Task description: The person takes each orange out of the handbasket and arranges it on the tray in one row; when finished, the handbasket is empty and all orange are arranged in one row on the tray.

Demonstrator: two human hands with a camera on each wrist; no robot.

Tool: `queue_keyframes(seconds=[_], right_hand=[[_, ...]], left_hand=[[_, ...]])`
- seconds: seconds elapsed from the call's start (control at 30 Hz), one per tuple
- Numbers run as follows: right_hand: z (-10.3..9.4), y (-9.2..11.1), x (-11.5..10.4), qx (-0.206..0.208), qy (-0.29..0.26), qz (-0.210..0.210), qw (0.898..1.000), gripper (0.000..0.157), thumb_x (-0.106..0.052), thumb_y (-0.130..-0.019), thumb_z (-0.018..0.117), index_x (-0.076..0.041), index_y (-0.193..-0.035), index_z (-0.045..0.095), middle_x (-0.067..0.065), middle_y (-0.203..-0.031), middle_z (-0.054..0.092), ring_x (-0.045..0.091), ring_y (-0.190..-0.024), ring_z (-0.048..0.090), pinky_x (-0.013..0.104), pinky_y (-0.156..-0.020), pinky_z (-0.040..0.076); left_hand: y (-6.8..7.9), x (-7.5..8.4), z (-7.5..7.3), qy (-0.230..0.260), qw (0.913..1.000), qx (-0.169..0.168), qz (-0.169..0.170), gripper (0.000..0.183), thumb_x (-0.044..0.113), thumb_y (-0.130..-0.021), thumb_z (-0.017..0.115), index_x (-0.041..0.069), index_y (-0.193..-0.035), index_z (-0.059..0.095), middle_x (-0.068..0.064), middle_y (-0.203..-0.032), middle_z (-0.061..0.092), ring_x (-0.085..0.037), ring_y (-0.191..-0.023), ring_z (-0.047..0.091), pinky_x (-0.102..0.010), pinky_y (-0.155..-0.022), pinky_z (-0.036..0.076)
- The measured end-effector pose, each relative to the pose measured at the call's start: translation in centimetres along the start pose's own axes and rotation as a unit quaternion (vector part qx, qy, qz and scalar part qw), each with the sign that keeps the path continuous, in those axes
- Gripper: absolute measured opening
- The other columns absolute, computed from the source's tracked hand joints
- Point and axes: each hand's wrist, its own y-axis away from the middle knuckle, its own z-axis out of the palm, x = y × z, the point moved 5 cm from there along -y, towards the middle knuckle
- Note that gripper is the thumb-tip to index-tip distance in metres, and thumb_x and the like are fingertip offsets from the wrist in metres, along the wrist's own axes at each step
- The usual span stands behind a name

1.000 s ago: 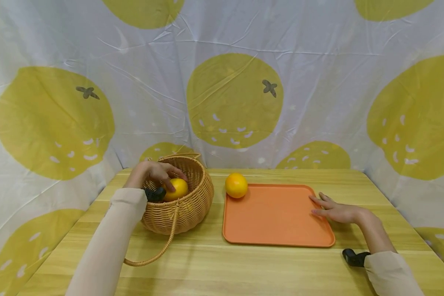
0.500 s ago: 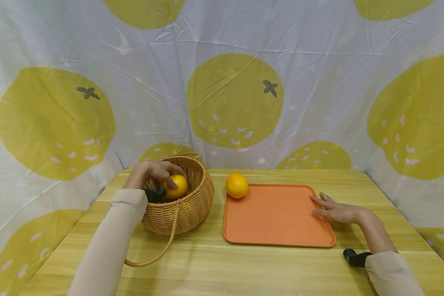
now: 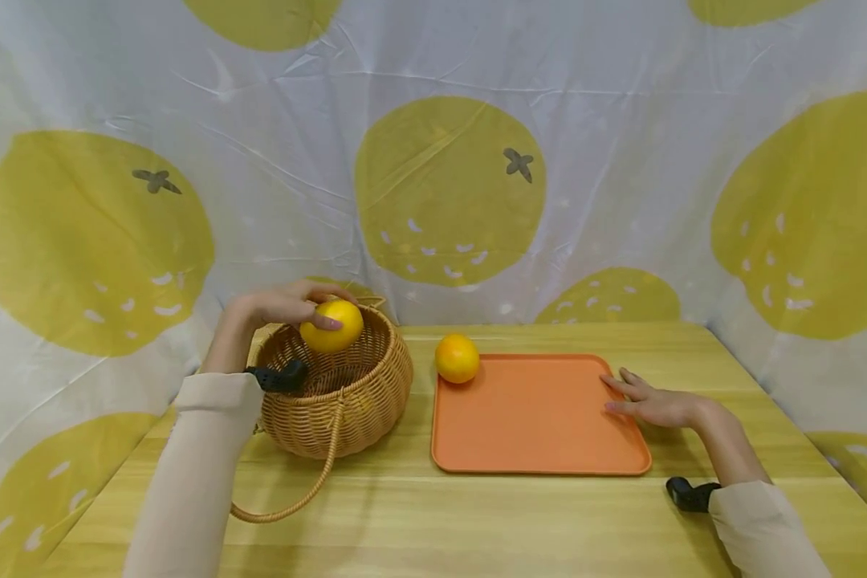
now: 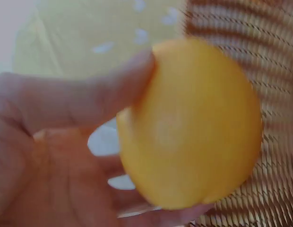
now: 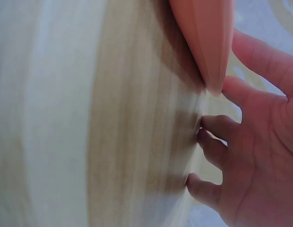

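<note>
My left hand [image 3: 282,307] holds a yellow-orange orange [image 3: 332,327] at the mouth of the wicker basket [image 3: 376,413]. In the left wrist view, the thumb presses one side of this orange [image 4: 198,123] while the fingers pass behind it, partly hidden. A second orange [image 3: 457,359] sits on the back left corner of the orange tray [image 3: 535,417]. At the tray's right edge rests my right hand [image 3: 661,407], its fingers spread. The right wrist view has thumb and forefinger touching the tray rim [image 5: 208,42], with other fingertips on the table.
One basket handle [image 3: 289,514] hangs down to the wooden table [image 3: 477,522] in front. The other handle [image 3: 372,303] leans back. A lemon-print cloth [image 3: 607,185] hangs behind the table. Black straps with mounts [image 3: 689,494] sit at both wrists.
My left hand has lifted the orange from inside the basket up to its rim. The right hand stays at the tray's edge. The head view has shifted slightly.
</note>
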Motion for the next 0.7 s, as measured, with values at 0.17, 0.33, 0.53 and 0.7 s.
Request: queue_keyframes(seconds=[0.17, 0.33, 0.53, 0.7], right_hand=[[-0.1, 0.0, -0.1, -0.006, -0.004, -0.001, 1.0, 0.088, -0.044, -0.106, 0.054, -0.001, -0.165, 0.004, 0.036, -0.164, -0.022, 0.062, -0.147, -0.023, 0.084, -0.109, -0.006], [0.0, 0.0, -0.2, -0.007, -0.006, 0.004, 1.0, 0.087, -0.044, -0.107, 0.054, -0.002, -0.166, 0.005, 0.035, -0.165, -0.021, 0.061, -0.148, -0.023, 0.084, -0.109, -0.006], [-0.2, 0.2, -0.4, -0.004, -0.002, 0.003, 1.0, 0.088, -0.045, -0.106, 0.054, -0.003, -0.166, 0.005, 0.035, -0.165, -0.021, 0.061, -0.148, -0.023, 0.084, -0.109, -0.007], [-0.3, 0.3, -0.2, -0.006, 0.008, -0.001, 1.0, 0.088, -0.045, -0.106, 0.054, -0.002, -0.166, 0.005, 0.035, -0.165, -0.021, 0.062, -0.148, -0.022, 0.084, -0.109, -0.007]], left_hand=[[1.1, 2.1, -1.0, 0.047, 0.996, 0.076, 0.009, 0.064, 0.028, -0.1, 0.067, 0.015, -0.158, 0.043, -0.028, -0.159, 0.04, -0.046, -0.143, 0.041, -0.06, -0.107, 0.043], [0.8, 5.2, -0.7, 0.147, 0.9781, 0.147, 0.011, 0.062, 0.025, -0.101, 0.067, 0.016, -0.158, 0.043, -0.023, -0.154, 0.048, -0.028, -0.122, 0.057, -0.034, -0.09, 0.052], [-1.8, 10.1, 2.1, 0.211, 0.9535, 0.215, 0.019, 0.059, 0.02, -0.102, 0.066, 0.016, -0.156, 0.044, -0.024, -0.145, 0.052, -0.026, -0.108, 0.061, -0.031, -0.086, 0.053], [-4.7, 13.7, 5.6, 0.223, 0.9494, 0.219, 0.037, 0.057, 0.02, -0.103, 0.065, 0.014, -0.155, 0.043, -0.019, -0.151, 0.047, -0.034, -0.129, 0.054, -0.047, -0.106, 0.048]])
